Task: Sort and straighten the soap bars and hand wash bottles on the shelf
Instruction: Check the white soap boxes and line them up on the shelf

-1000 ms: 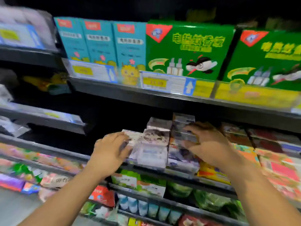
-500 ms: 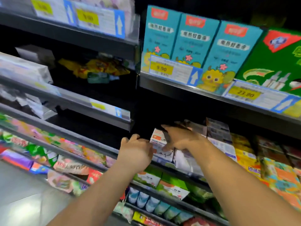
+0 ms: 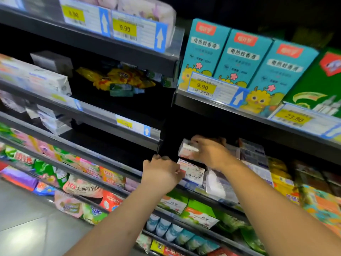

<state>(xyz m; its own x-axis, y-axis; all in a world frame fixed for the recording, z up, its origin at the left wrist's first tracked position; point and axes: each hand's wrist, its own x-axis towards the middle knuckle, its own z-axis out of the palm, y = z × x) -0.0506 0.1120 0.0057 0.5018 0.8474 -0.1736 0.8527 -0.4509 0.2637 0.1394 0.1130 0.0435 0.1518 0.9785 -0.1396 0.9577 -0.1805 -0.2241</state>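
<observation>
Both forearms come up from the bottom edge of the frame towards the centre.

Left hand (image 3: 160, 174), centre, just below the middle. The back of the hand faces the camera and the fingers are curled in. The thumb side touches the left end of the lower soap box (image 3: 193, 171), a white carton lying flat at the lip of the soap shelf (image 3: 186, 184). The back of the hand hides whether the fingers clasp the carton or only brace it; cannot tell.

Right hand (image 3: 210, 154), right of centre and slightly higher. The wrist is bent left, with thumb and fingers closed round the right end of the upper soap box (image 3: 186, 150). That carton is held just above the lower one, tilted a little, with a dark gap between the two.

Step in hand, as I judge it: squaring the leftmost pile of soap bars, one carton braced and the next being set on it. The next move calls for lowering the held carton level, edges flush with the one beneath, then pushing both back into line with the neighbouring stack (image 3: 252, 154) right of the right hand. The bottom carton could slide left into the dark gap beside it if the left hand lets go early.

No hand wash bottles can be made out on this shelf.

Farther back, upper right: blue boxes (image 3: 239, 58) stand upright on the shelf above, with a yellow price tag (image 3: 203, 86) at its lip
</observation>
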